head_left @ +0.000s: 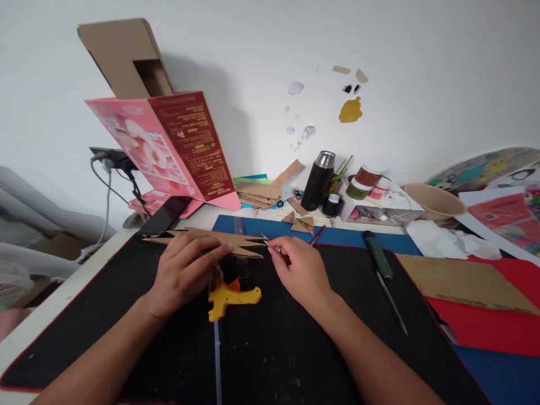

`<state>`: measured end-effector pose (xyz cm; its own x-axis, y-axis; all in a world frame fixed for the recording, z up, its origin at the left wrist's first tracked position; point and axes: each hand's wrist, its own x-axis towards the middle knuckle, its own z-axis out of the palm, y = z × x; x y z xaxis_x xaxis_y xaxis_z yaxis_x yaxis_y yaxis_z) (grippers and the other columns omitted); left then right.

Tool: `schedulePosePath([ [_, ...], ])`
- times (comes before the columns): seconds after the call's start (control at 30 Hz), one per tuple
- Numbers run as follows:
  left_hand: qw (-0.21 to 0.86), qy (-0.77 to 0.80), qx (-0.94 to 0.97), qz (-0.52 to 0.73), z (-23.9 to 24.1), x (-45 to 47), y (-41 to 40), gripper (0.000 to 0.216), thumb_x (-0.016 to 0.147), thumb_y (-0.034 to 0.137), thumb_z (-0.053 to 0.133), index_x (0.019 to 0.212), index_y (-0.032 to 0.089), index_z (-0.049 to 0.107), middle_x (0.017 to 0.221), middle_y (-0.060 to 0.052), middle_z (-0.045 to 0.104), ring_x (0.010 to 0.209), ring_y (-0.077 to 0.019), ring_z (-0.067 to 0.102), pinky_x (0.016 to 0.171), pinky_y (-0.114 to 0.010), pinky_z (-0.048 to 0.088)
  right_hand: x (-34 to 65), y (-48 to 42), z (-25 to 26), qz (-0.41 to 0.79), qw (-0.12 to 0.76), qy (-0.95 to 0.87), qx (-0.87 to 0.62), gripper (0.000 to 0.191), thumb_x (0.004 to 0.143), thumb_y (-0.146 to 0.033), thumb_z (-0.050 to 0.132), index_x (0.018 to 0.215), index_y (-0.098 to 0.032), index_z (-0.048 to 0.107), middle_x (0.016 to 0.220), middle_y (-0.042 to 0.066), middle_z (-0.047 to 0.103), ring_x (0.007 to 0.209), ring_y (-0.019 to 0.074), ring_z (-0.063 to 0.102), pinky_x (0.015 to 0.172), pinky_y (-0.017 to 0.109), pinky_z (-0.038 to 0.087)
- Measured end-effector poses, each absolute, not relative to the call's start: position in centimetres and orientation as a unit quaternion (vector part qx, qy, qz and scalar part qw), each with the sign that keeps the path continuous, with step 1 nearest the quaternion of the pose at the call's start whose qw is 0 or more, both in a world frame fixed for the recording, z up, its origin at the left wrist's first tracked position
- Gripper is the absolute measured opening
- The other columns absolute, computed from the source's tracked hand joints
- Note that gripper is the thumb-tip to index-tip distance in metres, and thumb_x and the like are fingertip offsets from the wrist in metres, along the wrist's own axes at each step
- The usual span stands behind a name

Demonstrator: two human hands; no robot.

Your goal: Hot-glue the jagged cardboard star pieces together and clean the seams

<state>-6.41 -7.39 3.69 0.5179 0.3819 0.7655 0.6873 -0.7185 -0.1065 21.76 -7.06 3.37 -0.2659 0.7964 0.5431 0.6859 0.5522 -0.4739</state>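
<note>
My left hand (185,270) is closed over a flat brown cardboard piece (242,242) with long pointed ends, fingers lying across its middle. At the right-hand points of the cardboard, my right hand (299,267) pinches a thin, pale, pointed thing (265,241), too small to name surely. Just below the cardboard a yellow hot glue gun (232,298) with an orange trigger lies on the black mat (270,360). Its nozzle end is partly hidden by my left hand. A translucent glue stick (217,360) runs from its back toward me.
A green-handled pointed tool (382,270) lies on the right of the mat. Behind stand a black thermos (318,183), paint jars (358,190), a bowl (436,202) and a pink-and-red box (169,149). A phone (164,216) rests back left; cardboard (464,281) lies right.
</note>
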Motion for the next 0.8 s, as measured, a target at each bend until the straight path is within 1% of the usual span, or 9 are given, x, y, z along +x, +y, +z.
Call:
schedulePosePath([
  [0.17,0.225,-0.328,-0.836,-0.377,3.6,-6.7,-7.2,0.030,0.102,0.016,0.063,0.127,0.029,0.072,0.106,-0.003,0.078,0.096,-0.0205,0.071,0.086,-0.036,0.056,21.8,-7.1,3.3,0.103,0.409,-0.774,-0.471,0.015,0.102,-0.019,0.060,0.097,-0.024,0.074,0.074,0.002,0.069,0.068,0.0199,0.064,0.066,0.030,0.043],
  [0.33,0.256,-0.327,-0.826,-0.383,3.9,-6.8,-7.2,0.030,0.100,0.013,0.065,0.126,0.028,0.071,0.105,-0.003,0.077,0.093,-0.0204,0.070,0.084,-0.036,0.055,21.8,-7.0,3.4,0.194,0.455,-0.716,-0.493,0.016,0.101,-0.028,0.061,0.098,-0.023,0.075,0.069,-0.001,0.065,0.062,0.0178,0.061,0.060,0.029,0.041],
  [0.43,0.269,-0.338,-0.814,-0.388,4.2,-6.8,-7.3,0.029,0.099,0.012,0.067,0.123,0.028,0.072,0.104,-0.003,0.077,0.093,-0.0206,0.071,0.084,-0.036,0.054,21.8,-6.9,3.6,0.254,0.474,-0.681,-0.497,0.019,0.101,-0.035,0.061,0.095,-0.022,0.074,0.064,-0.003,0.060,0.057,0.0165,0.056,0.057,0.028,0.039],
  [0.57,0.293,-0.359,-0.793,-0.396,4.5,-7.3,-7.2,0.028,0.097,0.012,0.069,0.120,0.028,0.073,0.102,-0.003,0.079,0.094,-0.0221,0.071,0.085,-0.038,0.054,21.7,-6.9,3.5,0.318,0.482,-0.650,-0.494,0.026,0.100,-0.043,0.062,0.088,-0.022,0.072,0.059,-0.005,0.050,0.053,0.0152,0.046,0.052,0.027,0.033],
  [0.63,0.307,-0.371,-0.776,-0.407,4.6,-7.5,-7.0,0.030,0.095,0.011,0.069,0.119,0.028,0.074,0.102,-0.004,0.079,0.092,-0.0227,0.071,0.086,-0.039,0.054,21.5,-7.0,3.4,0.357,0.477,-0.638,-0.487,0.035,0.102,-0.049,0.059,0.081,-0.022,0.068,0.057,-0.006,0.044,0.052,0.0147,0.042,0.051,0.027,0.030],
  [0.7,0.318,-0.377,-0.762,-0.420,4.7,-7.7,-6.8,0.030,0.094,0.010,0.070,0.119,0.027,0.074,0.102,-0.004,0.079,0.093,-0.0236,0.071,0.086,-0.041,0.053,21.2,-7.1,3.3,0.396,0.474,-0.625,-0.478,0.045,0.105,-0.056,0.054,0.073,-0.024,0.060,0.056,-0.006,0.039,0.051,0.0143,0.038,0.049,0.027,0.028],
  [0.8,0.327,-0.364,-0.760,-0.427,4.7,-7.7,-6.8,0.031,0.093,0.009,0.073,0.117,0.028,0.074,0.101,-0.004,0.079,0.094,-0.0245,0.072,0.087,-0.042,0.053,20.8,-7.3,3.2,0.422,0.474,-0.615,-0.468,0.054,0.104,-0.062,0.055,0.065,-0.025,0.049,0.056,-0.006,0.039,0.051,0.0139,0.037,0.049,0.027,0.027],
])
